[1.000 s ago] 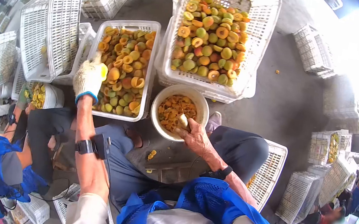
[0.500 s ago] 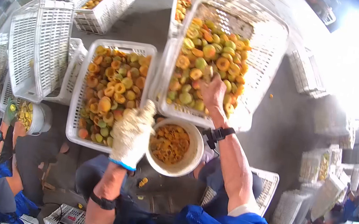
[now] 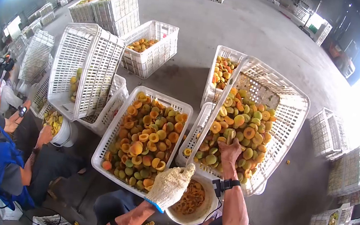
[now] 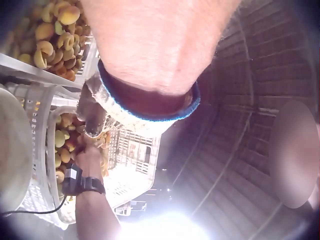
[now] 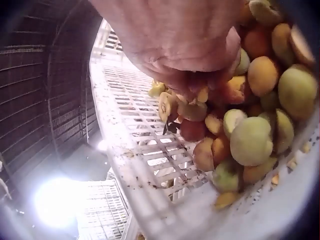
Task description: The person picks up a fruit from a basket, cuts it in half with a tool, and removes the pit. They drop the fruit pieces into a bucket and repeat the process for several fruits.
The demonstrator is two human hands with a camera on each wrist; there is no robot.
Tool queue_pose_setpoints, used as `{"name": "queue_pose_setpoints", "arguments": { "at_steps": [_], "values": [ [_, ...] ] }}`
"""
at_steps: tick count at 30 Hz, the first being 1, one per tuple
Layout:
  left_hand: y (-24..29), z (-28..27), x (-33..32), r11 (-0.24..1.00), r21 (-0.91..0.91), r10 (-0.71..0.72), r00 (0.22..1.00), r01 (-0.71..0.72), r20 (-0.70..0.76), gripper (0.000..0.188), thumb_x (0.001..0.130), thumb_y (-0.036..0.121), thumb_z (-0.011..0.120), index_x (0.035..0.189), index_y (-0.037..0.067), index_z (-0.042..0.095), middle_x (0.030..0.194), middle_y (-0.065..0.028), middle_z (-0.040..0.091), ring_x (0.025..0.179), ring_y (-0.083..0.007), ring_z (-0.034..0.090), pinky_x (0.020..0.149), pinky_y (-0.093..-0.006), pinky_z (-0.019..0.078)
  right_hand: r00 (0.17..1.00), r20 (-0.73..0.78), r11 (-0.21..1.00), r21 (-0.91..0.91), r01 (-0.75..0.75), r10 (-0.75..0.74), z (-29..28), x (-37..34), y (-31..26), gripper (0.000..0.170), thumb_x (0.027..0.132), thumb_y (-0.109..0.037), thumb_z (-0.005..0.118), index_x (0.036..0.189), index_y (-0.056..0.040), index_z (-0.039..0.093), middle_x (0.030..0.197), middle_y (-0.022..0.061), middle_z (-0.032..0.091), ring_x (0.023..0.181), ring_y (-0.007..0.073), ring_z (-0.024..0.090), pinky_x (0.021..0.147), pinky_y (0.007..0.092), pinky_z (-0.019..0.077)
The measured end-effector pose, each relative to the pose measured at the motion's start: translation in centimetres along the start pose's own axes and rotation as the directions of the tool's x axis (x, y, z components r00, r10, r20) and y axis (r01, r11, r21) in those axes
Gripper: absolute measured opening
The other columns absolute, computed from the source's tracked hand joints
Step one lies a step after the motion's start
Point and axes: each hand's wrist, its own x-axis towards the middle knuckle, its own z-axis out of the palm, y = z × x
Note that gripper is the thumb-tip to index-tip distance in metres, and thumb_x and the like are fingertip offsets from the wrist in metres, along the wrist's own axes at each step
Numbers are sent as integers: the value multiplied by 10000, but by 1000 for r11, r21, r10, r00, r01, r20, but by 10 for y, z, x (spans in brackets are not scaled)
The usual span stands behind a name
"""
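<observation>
My gloved left hand (image 3: 171, 187) hovers over the near left part of the white bucket (image 3: 209, 208), beside the left crate's corner; I see nothing held in it. In the left wrist view its blue-edged cuff (image 4: 150, 117) shows, with most of the fingers hidden. Bare and reaching into the tilted right crate (image 3: 288, 114), my right hand (image 3: 230, 153) grips a pale tool handle (image 3: 230, 134) among the halved and whole fruit (image 3: 249, 132). The right wrist view shows the hand (image 5: 185, 40) just above fruit (image 5: 251, 141), fingertips mostly hidden. Orange pieces (image 3: 191, 199) lie in the bucket.
A full crate of fruit halves (image 3: 148, 140) stands to the left, its near corner by the left glove. Beyond it are stacked crates (image 3: 72, 69) and another crate (image 3: 150, 62). A seated person (image 3: 4, 147) works at the far left beside a bucket (image 3: 65, 135).
The gloved left hand has moved from the left crate to above the bucket. My right hand has gone from the bucket into the right crate. The head view has tilted upward.
</observation>
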Motion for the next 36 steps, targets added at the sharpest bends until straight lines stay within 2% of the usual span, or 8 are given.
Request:
{"name": "queue_pose_setpoints", "arguments": {
  "at_steps": [6, 8, 12, 18, 22, 28, 31, 36],
  "values": [
    [-13, 18, 8, 906, -373, -183, 980, 200, 80, 422, 1074, 367, 510, 1272, 20, 649, 993, -112, 743, 749, -229, 724, 667, -359, 575, 954, 300, 984, 163, -69, 17, -94, -60, -52, 470, 749, -143, 867, 1121, 44, 651, 984, 189, 733, 893, 328, 689, 848, 401, 544],
    [-32, 34, 11, 859, 345, 466, 857, -379, -218, 426, 1049, 257, 556, 1404, 20, 557, 1169, -126, 711, 899, -231, 732, 734, -378, 586, 848, 520, 934, 343, -94, -106, -145, -102, -93, 525, 754, -135, 868, 1200, 37, 651, 1020, 111, 739, 899, 210, 664, 853, 359, 543],
    [-22, 57, 9, 700, -712, 40, 992, 56, 117, 507, 939, 55, 564, 1446, 51, 548, 1239, -194, 677, 1161, -339, 657, 930, -430, 549, 769, 565, 903, 429, 35, -299, -184, -147, -110, 540, 765, -134, 854, 1242, 21, 652, 1027, 60, 734, 927, 153, 650, 865, 347, 546],
    [19, 31, -11, 749, -528, 443, 895, -400, -50, 549, 1012, 114, 577, 1541, 77, 435, 1143, -97, 701, 1064, -221, 685, 934, -342, 543, 740, 572, 935, 185, 303, -353, -194, -169, -122, 614, 704, -128, 867, 1263, -6, 647, 998, 173, 751, 912, 225, 725, 849, 371, 567],
    [32, 20, -8, 176, -877, 9, 890, 447, 455, 417, 1068, 453, 542, 1190, 79, 683, 1060, -50, 705, 932, -117, 695, 749, -264, 559, 756, 485, 898, 259, 356, -439, -187, -169, -113, 577, 709, -143, 852, 1216, 27, 636, 1003, 253, 729, 938, 378, 733, 828, 418, 573],
    [-32, 68, 6, 807, -109, 576, 815, -580, -71, 342, 1067, 284, 480, 1184, 6, 642, 1050, -181, 699, 957, -317, 683, 800, -420, 549, 744, 584, 934, 71, 350, -323, -194, -159, -130, 510, 751, -130, 787, 1188, 56, 601, 962, 281, 704, 935, 432, 705, 808, 462, 556],
    [25, 46, 15, 351, -797, -306, 865, 491, 398, 464, 1087, 416, 461, 1240, 6, 618, 939, -163, 719, 716, -232, 686, 604, -355, 544, 802, 518, 954, 203, 221, -296, -190, -157, -125, 453, 796, -167, 789, 1138, 58, 595, 913, 245, 706, 874, 358, 714, 776, 450, 550],
    [46, 20, 15, 22, -968, -217, 947, 248, 238, 441, 1093, 459, 445, 1148, 59, 622, 774, -54, 670, 529, -165, 613, 446, -289, 499, 837, 543, 859, 460, -225, -71, -203, -157, -90, 344, 916, -238, 738, 982, 33, 537, 809, 83, 653, 685, 237, 651, 606, 412, 521]
  ]
}}
